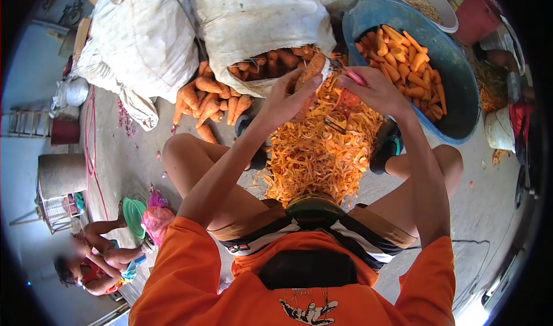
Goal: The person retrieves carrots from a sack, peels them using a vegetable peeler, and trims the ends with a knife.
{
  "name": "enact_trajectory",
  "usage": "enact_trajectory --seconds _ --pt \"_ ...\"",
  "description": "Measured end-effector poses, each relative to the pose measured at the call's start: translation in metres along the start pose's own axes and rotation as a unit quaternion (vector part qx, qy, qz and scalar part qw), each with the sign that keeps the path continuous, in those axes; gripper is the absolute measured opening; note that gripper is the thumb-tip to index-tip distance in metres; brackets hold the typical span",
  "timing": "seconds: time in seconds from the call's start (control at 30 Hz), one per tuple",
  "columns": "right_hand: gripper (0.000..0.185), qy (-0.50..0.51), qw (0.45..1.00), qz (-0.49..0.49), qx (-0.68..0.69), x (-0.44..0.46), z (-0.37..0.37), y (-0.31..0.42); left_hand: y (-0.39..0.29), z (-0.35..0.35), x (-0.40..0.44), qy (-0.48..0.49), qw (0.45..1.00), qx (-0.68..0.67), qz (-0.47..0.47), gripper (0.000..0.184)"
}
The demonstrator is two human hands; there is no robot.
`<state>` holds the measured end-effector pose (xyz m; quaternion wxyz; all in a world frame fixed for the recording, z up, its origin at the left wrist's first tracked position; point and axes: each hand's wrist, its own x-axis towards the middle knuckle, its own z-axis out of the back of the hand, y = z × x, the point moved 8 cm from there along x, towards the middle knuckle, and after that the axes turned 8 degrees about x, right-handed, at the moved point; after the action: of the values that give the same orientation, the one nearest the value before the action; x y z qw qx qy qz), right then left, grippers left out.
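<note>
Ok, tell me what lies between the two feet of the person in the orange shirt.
A heap of orange carrot peelings lies there, as the head view shows; it hides whatever is underneath.

Sits facing a heap of orange peelings (pixel 317 167) spread between the feet (pixel 381 156). Holds up a carrot (pixel 311 71) in the fingers of the left hand (pixel 288 97) and, just beside it, grips a pink-handled peeler (pixel 355 77) in the right hand (pixel 377 89). Has an open white sack (pixel 259 20) of carrots (pixel 282 57) ahead, with loose carrots (pixel 207 85) lying on the floor (pixel 135 153) beside its mouth. Has a blue tub (pixel 464 110) near the right hand, holding a pile of peeled carrots (pixel 409 61). Wears an orange shirt (pixel 190 274). Sits well apart from another person (pixel 95 271) at the left.
</note>
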<state>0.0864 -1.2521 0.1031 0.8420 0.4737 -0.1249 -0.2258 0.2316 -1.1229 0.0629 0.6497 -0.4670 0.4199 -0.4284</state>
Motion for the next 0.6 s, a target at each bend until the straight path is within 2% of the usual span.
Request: enact_trajectory --seconds 0.07,0.17,0.23,0.3,0.4,0.43,0.53,0.6 --pt "0.046 0.037 0.998 0.015 0.042 0.002 -0.008 -0.003 -0.001 0.0 0.002 -0.027 1.0 0.008 -0.013 0.042" --pt "0.043 0.053 0.998 0.013 0.023 0.003 -0.015 -0.004 -0.01 0.004 -0.002 -0.032 0.992 0.119 -0.003 0.042" --pt "0.043 0.056 0.998 0.021 0.021 0.007 -0.02 -0.004 -0.011 0.005 0.0 -0.04 0.992 0.121 -0.01 0.041" --pt "0.041 0.012 0.999 0.04 -0.009 0.008 -0.018 0.0 -0.014 0.007 -0.001 -0.047 0.991 0.122 -0.016 0.04" --pt "0.041 0.028 0.999 0.044 -0.007 0.011 -0.021 0.005 -0.018 0.012 -0.002 -0.037 0.988 0.15 0.004 0.04" --pt "0.041 0.029 0.999 0.043 -0.007 0.012 -0.021 0.003 -0.023 0.012 -0.003 -0.039 0.987 0.152 -0.028 0.039" --pt "0.042 0.054 0.998 -0.003 0.017 0.015 -0.029 -0.029 -0.035 0.013 -0.013 -0.016 0.985 0.143 -0.094 0.039" --pt "0.052 0.005 0.988 -0.095 -0.122 0.023 -0.014 -0.096 -0.043 0.01 -0.015 0.004 0.982 0.134 -0.133 0.039"
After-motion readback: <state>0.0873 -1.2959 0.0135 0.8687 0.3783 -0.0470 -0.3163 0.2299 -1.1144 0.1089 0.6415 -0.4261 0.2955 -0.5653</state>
